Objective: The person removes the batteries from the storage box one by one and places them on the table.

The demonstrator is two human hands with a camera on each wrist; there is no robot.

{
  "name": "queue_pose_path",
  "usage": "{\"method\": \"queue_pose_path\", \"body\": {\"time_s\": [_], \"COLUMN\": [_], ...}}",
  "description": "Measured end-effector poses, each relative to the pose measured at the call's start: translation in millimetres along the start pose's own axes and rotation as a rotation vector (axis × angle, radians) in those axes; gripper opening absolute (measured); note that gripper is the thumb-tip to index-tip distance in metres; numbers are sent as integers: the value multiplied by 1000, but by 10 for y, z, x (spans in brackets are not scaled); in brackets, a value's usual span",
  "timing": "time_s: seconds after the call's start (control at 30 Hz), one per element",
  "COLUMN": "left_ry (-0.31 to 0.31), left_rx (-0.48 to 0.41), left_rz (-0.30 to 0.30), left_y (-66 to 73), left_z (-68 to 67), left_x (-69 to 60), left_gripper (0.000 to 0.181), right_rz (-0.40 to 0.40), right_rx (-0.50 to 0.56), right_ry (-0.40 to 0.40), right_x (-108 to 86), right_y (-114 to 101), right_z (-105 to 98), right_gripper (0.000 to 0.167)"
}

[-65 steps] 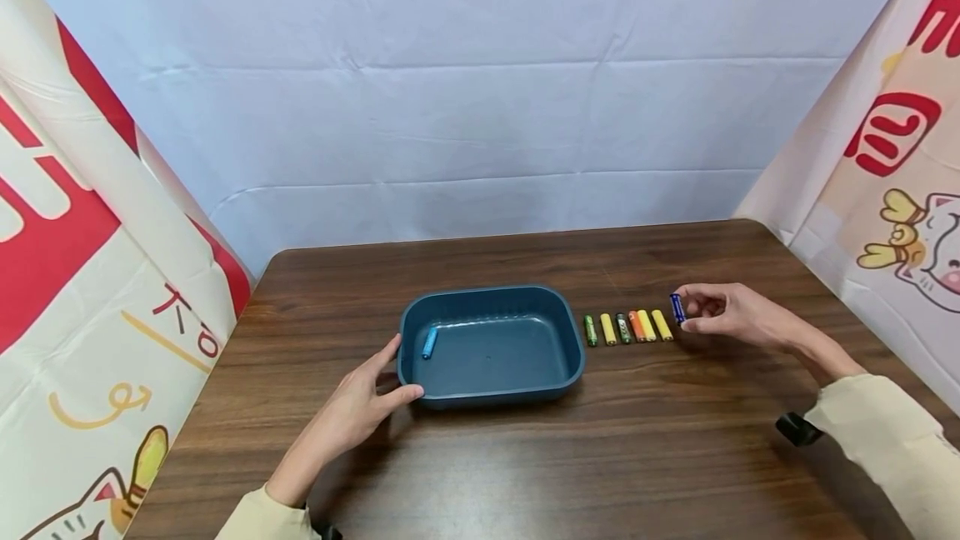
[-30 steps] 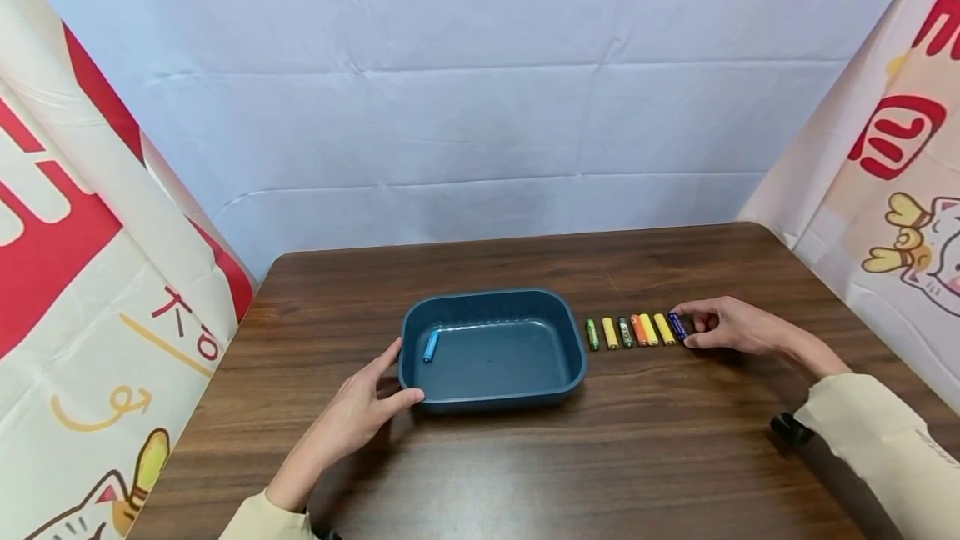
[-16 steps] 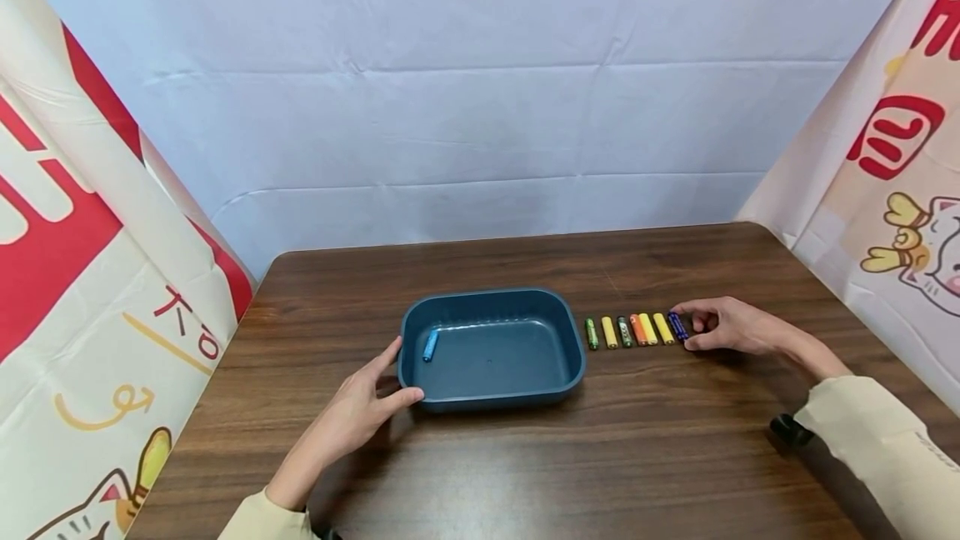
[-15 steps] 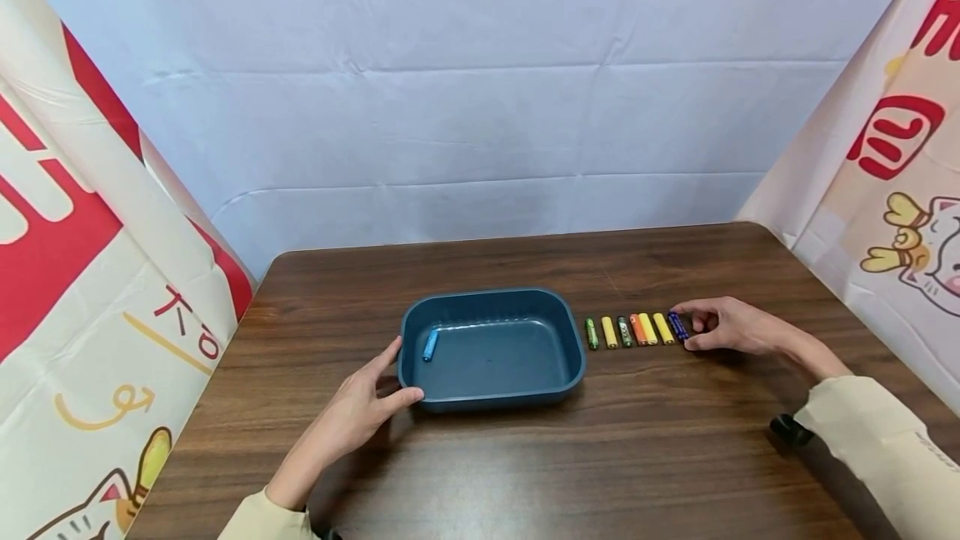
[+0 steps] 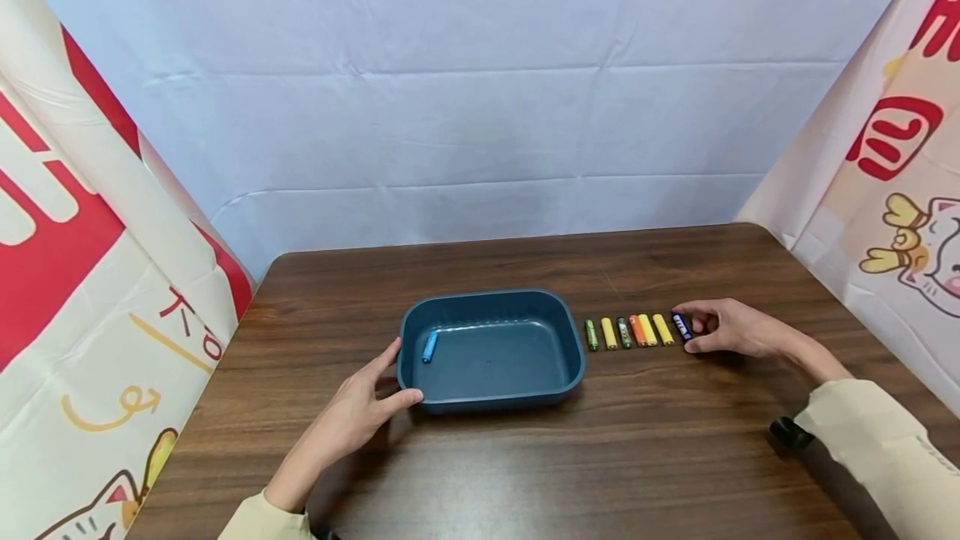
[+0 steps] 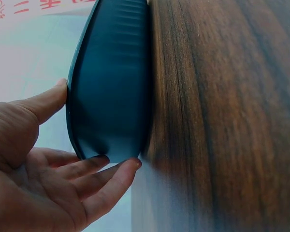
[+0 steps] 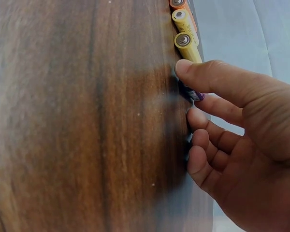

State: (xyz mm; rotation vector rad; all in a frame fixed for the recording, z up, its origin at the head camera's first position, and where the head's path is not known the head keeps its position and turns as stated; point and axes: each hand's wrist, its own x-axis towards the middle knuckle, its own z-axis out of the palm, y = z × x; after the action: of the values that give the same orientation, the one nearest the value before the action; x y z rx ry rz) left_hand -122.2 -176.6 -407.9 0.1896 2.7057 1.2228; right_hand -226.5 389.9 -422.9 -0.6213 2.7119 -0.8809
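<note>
A dark blue battery [image 5: 681, 326] lies at the right end of a row, slightly slanted. My right hand [image 5: 723, 327] pinches it between thumb and index finger; in the right wrist view the hand [image 7: 241, 125] covers most of the battery [image 7: 193, 94]. To its left lie a yellow battery [image 5: 663, 329] and several more, including an orange one [image 5: 637, 331] and a green one [image 5: 592, 335]. The dark teal basin [image 5: 487, 399] holds one light blue battery [image 5: 430, 346]. My left hand [image 5: 352, 411] rests on the basin's left end, its thumb and fairly straight fingers touching rim and outer wall.
Everything stands on a dark brown wooden table [image 5: 570, 465] with rounded far corners. A pale cloth backdrop [image 5: 480, 107] hangs behind it, with printed cloths [image 5: 900, 215] at both sides.
My right hand has lowered the dark blue battery to the table at the row's right end. Since then it has turned slightly, showing its white lettering. My left hand stays on the basin.
</note>
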Motion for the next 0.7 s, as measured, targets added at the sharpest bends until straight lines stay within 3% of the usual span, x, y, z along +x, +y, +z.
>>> {"method": "queue_pose_path", "body": {"time_s": [0.7], "left_ry": [3], "left_rx": [-2], "left_rz": [16], "left_y": [10], "left_z": [-9], "left_x": [-20], "left_gripper": [84], "right_rz": [7], "right_rx": [-5], "right_ry": [8], "right_x": [-17], "right_y": [-12], "right_z": [-12], "right_gripper": [62]}}
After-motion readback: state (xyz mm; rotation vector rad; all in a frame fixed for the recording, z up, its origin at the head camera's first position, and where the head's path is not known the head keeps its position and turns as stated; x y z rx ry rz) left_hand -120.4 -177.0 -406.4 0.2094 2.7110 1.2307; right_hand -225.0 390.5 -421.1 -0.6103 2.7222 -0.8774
